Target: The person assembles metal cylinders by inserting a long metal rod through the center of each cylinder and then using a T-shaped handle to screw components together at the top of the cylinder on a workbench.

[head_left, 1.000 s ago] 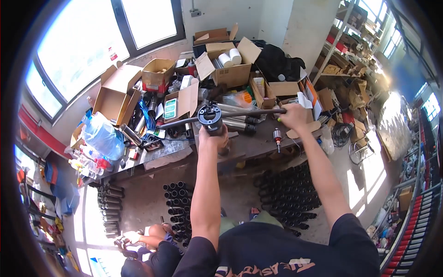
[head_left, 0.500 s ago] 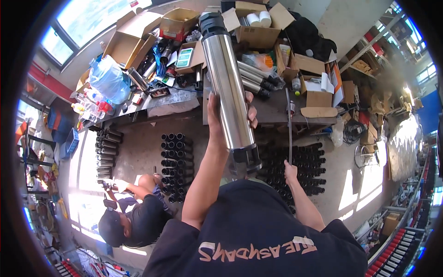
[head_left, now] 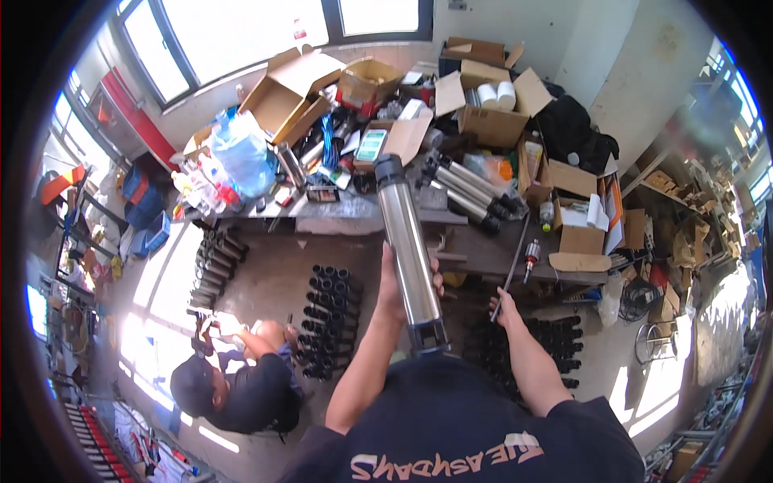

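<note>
A shiny steel cylinder (head_left: 409,249) with black end fittings stands upright, slightly tilted, in front of my chest. My left hand (head_left: 390,288) is closed around its lower half, thumb side on the left and fingertips showing on the right. Its black slotted lower end is close to my dark shirt. On the right, my right hand (head_left: 505,307) grips a thin metal rod (head_left: 519,248) near its lower end. The rod slants up and right toward the workbench, apart from the cylinder. On the bench behind lie several similar steel cylinders (head_left: 471,191) with black ends.
The workbench (head_left: 483,256) carries open cardboard boxes (head_left: 491,121), plastic bags (head_left: 245,153) and a small red-and-silver part (head_left: 531,256). Black tubular parts stand in rows (head_left: 326,322) on the floor and below my right arm. A person (head_left: 241,378) crouches at the left, handling parts.
The view has tilted up, showing more of the windows. The cylinder is lower and farther from my head. The rod leans more to the right, and its lower end now shows below my right hand.
</note>
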A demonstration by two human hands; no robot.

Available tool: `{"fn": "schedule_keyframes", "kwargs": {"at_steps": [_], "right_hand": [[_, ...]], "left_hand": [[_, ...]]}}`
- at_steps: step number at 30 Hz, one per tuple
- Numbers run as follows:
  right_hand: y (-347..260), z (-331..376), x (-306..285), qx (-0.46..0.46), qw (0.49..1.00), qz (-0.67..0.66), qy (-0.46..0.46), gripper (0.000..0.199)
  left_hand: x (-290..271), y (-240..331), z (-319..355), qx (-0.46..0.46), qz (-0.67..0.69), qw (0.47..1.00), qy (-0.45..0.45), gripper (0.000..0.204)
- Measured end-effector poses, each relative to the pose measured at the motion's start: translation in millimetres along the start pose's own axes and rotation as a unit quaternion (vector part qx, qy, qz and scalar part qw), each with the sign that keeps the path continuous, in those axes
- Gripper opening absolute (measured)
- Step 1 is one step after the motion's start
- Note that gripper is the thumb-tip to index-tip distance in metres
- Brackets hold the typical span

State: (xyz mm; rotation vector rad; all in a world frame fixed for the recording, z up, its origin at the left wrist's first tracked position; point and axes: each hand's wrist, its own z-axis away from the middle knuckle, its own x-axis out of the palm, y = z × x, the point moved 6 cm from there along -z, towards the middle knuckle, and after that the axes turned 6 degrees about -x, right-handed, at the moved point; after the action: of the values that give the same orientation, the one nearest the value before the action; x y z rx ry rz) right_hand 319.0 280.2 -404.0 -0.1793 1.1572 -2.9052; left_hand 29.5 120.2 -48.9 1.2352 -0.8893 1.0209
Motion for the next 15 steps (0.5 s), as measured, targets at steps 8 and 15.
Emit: {"fn": "schedule_keyframes", "kwargs": {"at_steps": [8,15], "right_hand": [[66,36,-42,-0.032,0.994,0.091,0.055,0.042],[140,77,-131,0.005,0.938,0.334,0.089,0.042]], "left_hand": [[31,44,41,0.154,-0.282,0.939,0.124,0.075],[-21,23,6,0.064,-0.091,0.993,0.023,0.083]]}}
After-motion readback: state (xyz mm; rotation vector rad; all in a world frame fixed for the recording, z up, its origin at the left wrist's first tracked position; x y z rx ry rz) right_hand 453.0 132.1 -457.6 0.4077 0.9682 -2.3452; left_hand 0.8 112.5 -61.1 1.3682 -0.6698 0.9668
